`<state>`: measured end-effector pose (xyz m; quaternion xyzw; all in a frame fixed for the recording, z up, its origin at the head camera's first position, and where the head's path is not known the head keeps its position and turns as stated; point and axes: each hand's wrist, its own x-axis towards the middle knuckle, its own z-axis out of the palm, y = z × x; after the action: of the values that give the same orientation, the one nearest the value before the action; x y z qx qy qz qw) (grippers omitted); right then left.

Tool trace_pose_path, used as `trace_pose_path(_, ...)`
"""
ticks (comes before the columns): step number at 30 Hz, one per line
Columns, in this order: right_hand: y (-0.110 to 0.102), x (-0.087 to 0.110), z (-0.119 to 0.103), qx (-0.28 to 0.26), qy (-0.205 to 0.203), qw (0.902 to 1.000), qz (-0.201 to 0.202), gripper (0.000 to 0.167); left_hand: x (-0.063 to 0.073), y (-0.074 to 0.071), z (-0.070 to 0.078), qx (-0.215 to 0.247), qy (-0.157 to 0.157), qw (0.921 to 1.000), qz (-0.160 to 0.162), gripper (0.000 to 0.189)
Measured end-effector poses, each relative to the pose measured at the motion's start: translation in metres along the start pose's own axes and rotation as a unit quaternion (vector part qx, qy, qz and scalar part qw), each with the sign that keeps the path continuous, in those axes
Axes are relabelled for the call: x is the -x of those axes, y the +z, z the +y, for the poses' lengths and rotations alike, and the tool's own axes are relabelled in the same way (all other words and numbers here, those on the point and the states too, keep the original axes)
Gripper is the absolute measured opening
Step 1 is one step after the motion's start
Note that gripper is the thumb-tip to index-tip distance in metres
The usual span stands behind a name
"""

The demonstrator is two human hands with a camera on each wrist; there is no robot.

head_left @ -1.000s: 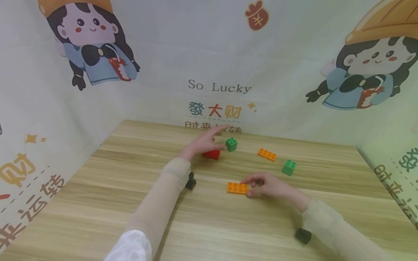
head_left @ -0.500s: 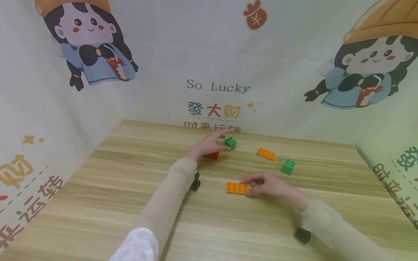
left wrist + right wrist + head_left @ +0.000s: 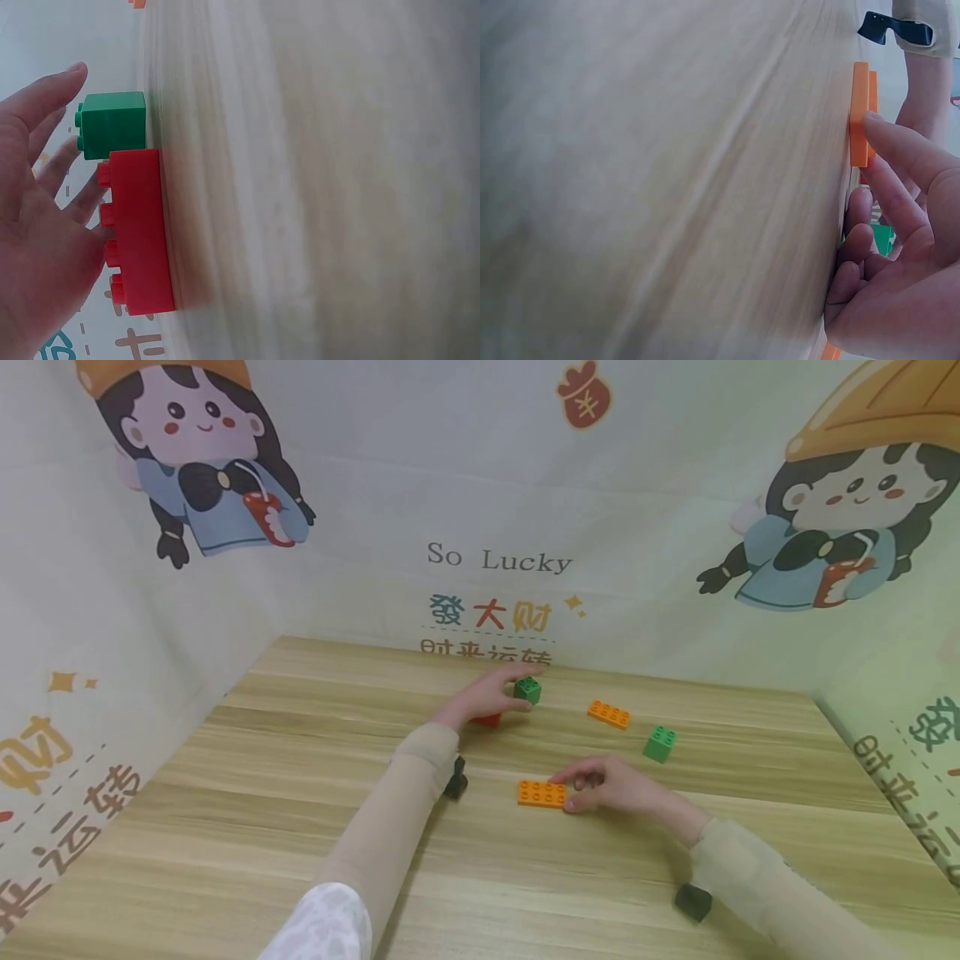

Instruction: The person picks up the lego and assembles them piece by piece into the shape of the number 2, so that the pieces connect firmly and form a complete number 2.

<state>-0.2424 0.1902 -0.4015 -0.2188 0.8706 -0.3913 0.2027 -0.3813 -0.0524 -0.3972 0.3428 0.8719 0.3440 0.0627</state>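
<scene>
Right hand [image 3: 618, 787], nearer the head camera, pinches the right end of the near orange brick [image 3: 540, 793], which lies flat on the desk [image 3: 225, 827]. Right wrist view adds the thumb's contact with the brick's side and the remaining fingers curled inward, largely hidden from the head view. Positions in the head view, from that brick: right green block [image 3: 658, 746] at two o'clock; red brick [image 3: 142, 232] at eleven, its four-stud side exposed in the left wrist view but mostly covered here; far orange brick [image 3: 609, 714] between one and two. Left hand [image 3: 486, 695] grasps nothing, thumb and fingers spread about the far green block [image 3: 527, 691] at twelve; contact cannot be told. Printed backdrop [image 3: 360, 527] stands beyond.
</scene>
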Motion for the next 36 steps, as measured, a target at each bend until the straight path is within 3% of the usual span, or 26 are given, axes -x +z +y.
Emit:
trace_pose_path(15,0.0006,-0.0001,0.0007,-0.001,0.0,1.0,-0.003,0.037,-0.0011,0.0033,-0.0046,0.016,-0.02,0.9997,0.001,0.051)
trace_pose_path(36,0.0019,0.0003,0.0032,-0.001,-0.019,0.9998,0.006,0.036,0.0031,0.0,-0.0023,0.014,-0.023,0.9996,-0.009,0.04)
